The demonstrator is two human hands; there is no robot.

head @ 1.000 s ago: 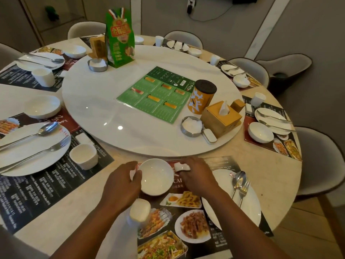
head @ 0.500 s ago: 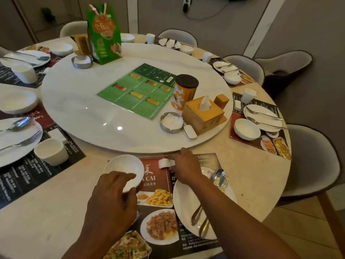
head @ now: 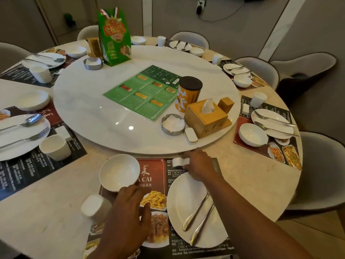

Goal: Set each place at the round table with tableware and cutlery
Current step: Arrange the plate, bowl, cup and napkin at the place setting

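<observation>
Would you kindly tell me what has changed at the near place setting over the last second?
The left hand slid the white bowl from the middle of the placemat's top to its upper left corner, and now rests at its near rim. The right hand still pinches the small white rest at the top edge. The plate with its cutlery stayed put.

The round beige table (head: pixel 248 176) carries a white turntable (head: pixel 84 105) in its middle; printed mats lie round the rim, my placemat (head: pixel 155 165) nearest, the left placemat (head: pixel 22 171) and the right placemat (head: pixel 243 119) to either side; a white cup (head: pixel 95 204) sits just beside my placemat's left edge.
</observation>
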